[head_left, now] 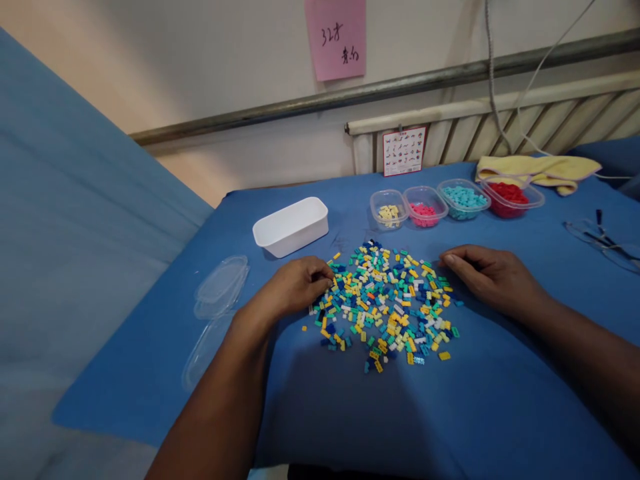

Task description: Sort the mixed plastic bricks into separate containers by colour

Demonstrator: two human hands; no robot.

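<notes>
A loose heap of small toy building bricks (380,300) in yellow, blue, green, white and other colours spreads over the blue cloth. At its left edge rests my left hand (300,283), thumb and forefinger bent together at the bricks; whatever lies between the fingertips is hidden. My right hand (493,273) lies on the cloth just right of the heap, closed, its thumb against the curled fingers. No brick shows in it, but the inside of the hand is out of sight.
Behind the heap stand a white tub (293,230) and clear containers with pale yellow (373,217), pink (444,212), turquoise (463,212) and red (513,212) pieces. Clear lids (220,290) lie left. Glasses (605,240) and a yellow cloth (540,170) sit right. A radiator (480,127) runs behind.
</notes>
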